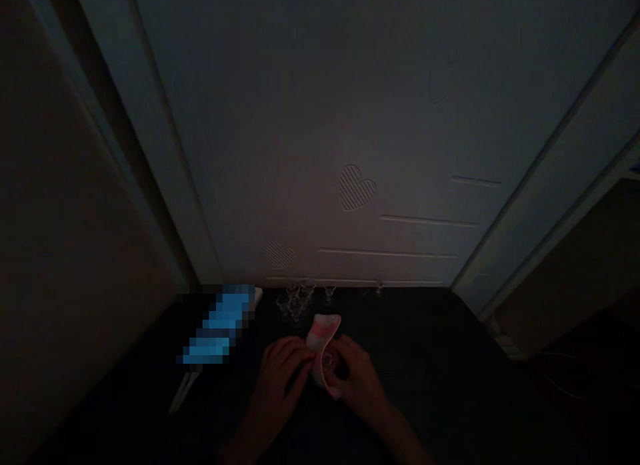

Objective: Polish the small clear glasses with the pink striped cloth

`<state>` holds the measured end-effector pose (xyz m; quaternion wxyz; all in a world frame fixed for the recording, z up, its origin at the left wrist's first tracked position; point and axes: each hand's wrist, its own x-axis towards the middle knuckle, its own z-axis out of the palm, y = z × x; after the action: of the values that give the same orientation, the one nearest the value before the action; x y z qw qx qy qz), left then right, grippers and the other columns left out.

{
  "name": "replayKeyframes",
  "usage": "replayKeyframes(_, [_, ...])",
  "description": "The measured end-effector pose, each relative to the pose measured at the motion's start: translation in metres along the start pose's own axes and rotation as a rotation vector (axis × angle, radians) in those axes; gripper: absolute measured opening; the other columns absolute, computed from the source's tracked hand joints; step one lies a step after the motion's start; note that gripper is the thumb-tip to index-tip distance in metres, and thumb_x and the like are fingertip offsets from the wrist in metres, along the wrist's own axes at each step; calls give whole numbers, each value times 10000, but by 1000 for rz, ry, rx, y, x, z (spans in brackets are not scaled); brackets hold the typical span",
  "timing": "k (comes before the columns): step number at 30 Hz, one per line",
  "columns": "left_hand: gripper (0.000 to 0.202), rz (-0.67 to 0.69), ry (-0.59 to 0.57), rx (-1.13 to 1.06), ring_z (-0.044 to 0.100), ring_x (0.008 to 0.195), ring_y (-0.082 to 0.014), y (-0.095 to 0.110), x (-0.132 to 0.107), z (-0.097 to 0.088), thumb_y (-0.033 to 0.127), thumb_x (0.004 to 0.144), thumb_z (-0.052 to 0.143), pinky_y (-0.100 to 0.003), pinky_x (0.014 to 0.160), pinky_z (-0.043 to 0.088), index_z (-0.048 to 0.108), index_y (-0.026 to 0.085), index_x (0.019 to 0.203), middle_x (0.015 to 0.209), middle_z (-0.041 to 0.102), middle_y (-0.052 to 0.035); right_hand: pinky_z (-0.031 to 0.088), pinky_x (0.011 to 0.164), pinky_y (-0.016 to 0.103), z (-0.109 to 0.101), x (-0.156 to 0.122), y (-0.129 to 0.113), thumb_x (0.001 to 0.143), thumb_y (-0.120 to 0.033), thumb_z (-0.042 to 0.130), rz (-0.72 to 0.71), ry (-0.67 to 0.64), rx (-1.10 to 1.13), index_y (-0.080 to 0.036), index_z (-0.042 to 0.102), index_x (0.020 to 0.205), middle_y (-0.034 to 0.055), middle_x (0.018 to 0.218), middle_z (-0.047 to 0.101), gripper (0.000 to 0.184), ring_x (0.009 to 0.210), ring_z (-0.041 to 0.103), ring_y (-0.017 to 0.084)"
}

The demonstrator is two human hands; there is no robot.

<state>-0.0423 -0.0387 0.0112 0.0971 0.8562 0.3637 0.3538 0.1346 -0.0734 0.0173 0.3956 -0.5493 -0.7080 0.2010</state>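
Note:
A pink and white cloth [324, 328] is bunched upright between my two hands, low in the middle of the head view. My left hand [285, 372] is closed on the cloth's left side, thumb and fingers pinched together. From the right, my right hand [357, 375] curls its fingers around a small clear glass [328, 360], with the cloth against its left side. Dim light hides the glass's full shape and exactly where the fingertips touch it. Behind the cloth stand several small stemmed glasses [296, 302] in a cluster.
On the dark table [425, 358], one small glass [330, 292] stands right of the cluster and another glass [379, 288] farther right. A blurred, lit blue screen [215, 328] lies left, with a white cable [184, 390] below. A pale panel [300, 152] with carved hearts rises behind.

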Motion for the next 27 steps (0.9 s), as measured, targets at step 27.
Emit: replayKeyframes(27, [480, 6, -87, -48, 304, 1254, -255, 13, 3, 0, 278, 813, 527, -453, 1020, 302, 407, 296, 1278, 1334, 402, -53, 414, 632, 216, -9, 1, -4, 748, -307, 614, 90, 89, 284, -183, 605, 906, 1, 804, 602, 201, 705, 525, 121])
